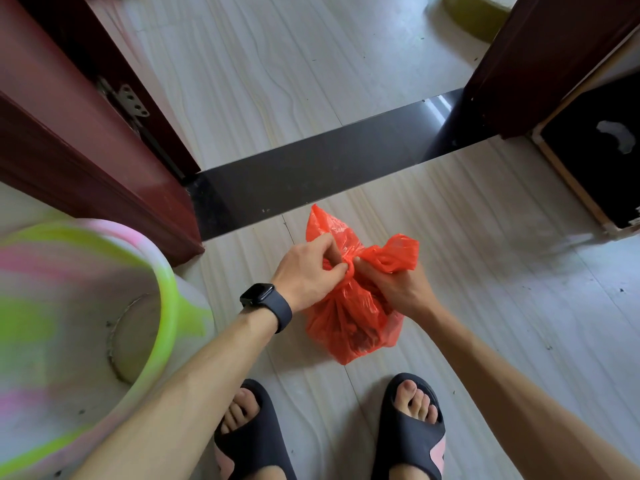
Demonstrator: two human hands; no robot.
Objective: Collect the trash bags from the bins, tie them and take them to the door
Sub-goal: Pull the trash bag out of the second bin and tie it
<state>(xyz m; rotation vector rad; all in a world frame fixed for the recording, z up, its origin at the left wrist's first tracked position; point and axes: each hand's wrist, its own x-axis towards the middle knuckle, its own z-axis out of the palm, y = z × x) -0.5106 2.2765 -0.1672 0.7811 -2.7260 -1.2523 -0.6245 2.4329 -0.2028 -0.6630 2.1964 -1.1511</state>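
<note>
Red trash bag (349, 320) on floor, both hands gripping knot, near threshold (311, 174).

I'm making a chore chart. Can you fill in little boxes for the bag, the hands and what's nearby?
bag: red plastic, on the floor, top twisted into a knot
left hand: pinches the knot; watch on wrist
right hand: grips the bag's loose end
bin: pink and green, left of the bag, apart
door sill: dark strip just beyond the bag

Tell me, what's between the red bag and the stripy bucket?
In the head view, between the red bag and the stripy bucket, only the left forearm with its dark watch crosses, above pale floor.
</note>
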